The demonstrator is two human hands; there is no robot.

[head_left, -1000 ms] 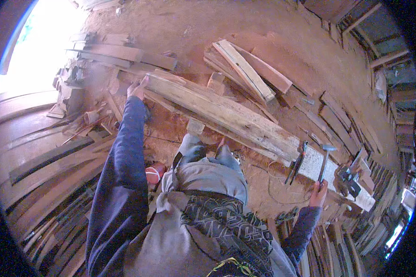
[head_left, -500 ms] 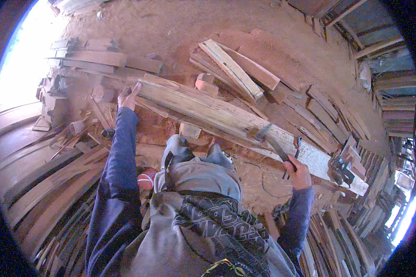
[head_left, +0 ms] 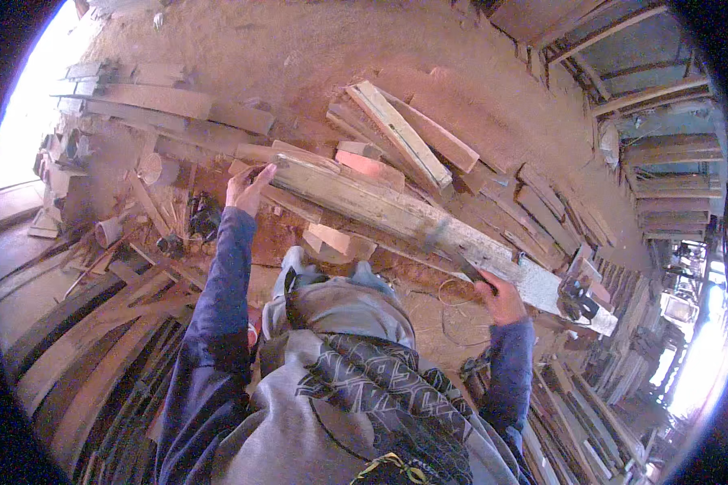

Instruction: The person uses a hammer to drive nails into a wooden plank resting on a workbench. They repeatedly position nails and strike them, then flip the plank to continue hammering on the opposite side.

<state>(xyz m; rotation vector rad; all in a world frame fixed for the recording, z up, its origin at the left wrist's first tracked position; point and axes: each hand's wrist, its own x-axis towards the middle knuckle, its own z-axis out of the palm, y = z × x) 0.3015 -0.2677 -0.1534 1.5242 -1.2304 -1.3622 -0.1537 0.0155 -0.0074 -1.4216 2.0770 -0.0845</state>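
Observation:
A long, pale, weathered wooden beam (head_left: 356, 196) lies slantwise in front of me, its left end farther off than its right. My left hand (head_left: 249, 188) is closed at the beam's left end, fingers bent against its edge. Wrapped around the dark handle of a hammer (head_left: 459, 263) is my right hand (head_left: 500, 297), at the near side of the beam. The blurred hammer head is over the beam's upper face, and I cannot tell whether it touches. A dark metal fitting (head_left: 578, 301) sits near the beam's right end.
Wooden blocks (head_left: 340, 241) lie beside the beam, near my feet. Loose boards (head_left: 400, 129) are piled beyond it. Stacked planks (head_left: 146, 101) stand far left, with a bucket-like container (head_left: 158, 168) nearby. Long curved timbers (head_left: 97, 364) fill the lower left; more boards (head_left: 574, 420) lie lower right.
The view has shifted slightly. My left hand and the beam's left end appear farther right. My right hand and the hammer appear a little farther left.

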